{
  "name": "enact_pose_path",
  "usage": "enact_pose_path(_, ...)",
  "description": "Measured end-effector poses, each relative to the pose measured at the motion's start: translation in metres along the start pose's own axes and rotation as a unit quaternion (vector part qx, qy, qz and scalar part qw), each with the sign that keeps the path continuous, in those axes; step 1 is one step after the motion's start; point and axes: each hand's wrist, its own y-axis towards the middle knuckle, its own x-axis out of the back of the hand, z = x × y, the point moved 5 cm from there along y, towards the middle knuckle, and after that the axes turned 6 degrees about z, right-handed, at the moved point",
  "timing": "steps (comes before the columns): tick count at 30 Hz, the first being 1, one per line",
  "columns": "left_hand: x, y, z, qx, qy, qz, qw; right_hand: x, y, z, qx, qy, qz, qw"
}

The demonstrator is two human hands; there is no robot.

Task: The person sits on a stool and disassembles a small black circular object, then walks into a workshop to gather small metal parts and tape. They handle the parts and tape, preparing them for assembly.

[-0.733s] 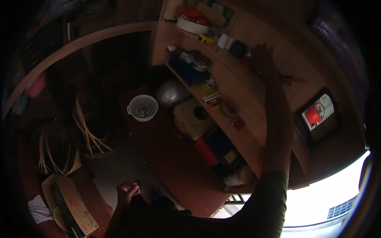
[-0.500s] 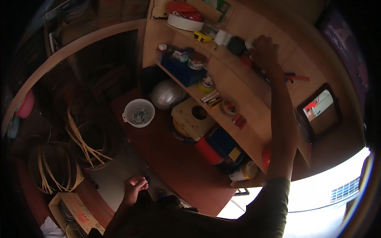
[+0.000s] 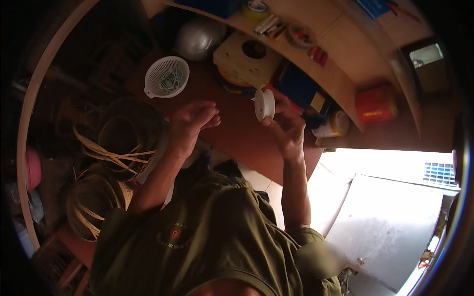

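Observation:
My right hand [image 3: 289,129] is closed on a white tape roll [image 3: 265,104], held up in front of my chest above the red-brown table [image 3: 219,138]. The roll stands on edge, its round face turned left, and a small pointed bit sticks out at that side. To the left, level with it, my left hand [image 3: 193,127] is closed, fingers curled together against the thumb; whatever may be in them is hidden. The two hands are apart. Just beyond my left hand is a white plastic basket [image 3: 154,66] with several small metal pieces in it.
A silver helmet-like dome [image 3: 200,39], a beige board with a round hole [image 3: 242,66] and a blue box [image 3: 301,86] line the table's back. Above runs a wooden shelf [image 3: 345,61]. A red tin [image 3: 376,104] is at right; woven baskets [image 3: 101,209] stand left.
My right hand has come down from the upper shelf and now holds the white tape roll before my chest. My left hand has risen toward it. The view has tilted down.

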Motion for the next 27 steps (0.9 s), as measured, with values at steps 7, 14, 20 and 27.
enact_pose_path(7,-0.064,0.019,0.016,0.061,0.113,0.082,0.988,0.009,-0.064,-0.028,-0.122,0.164,-0.087,0.975)
enact_pose_path(14,-0.083,0.018,0.042,0.076,0.103,0.108,0.986,0.015,-0.086,-0.048,-0.118,0.259,-0.138,0.949)
enact_pose_path(20,-0.078,0.014,0.051,0.043,0.103,0.088,0.99,0.015,-0.088,-0.061,-0.139,0.296,-0.113,0.938)
enact_pose_path(27,-0.066,0.01,0.053,0.049,0.098,0.038,0.993,0.01,-0.083,-0.065,-0.174,0.248,-0.054,0.951)
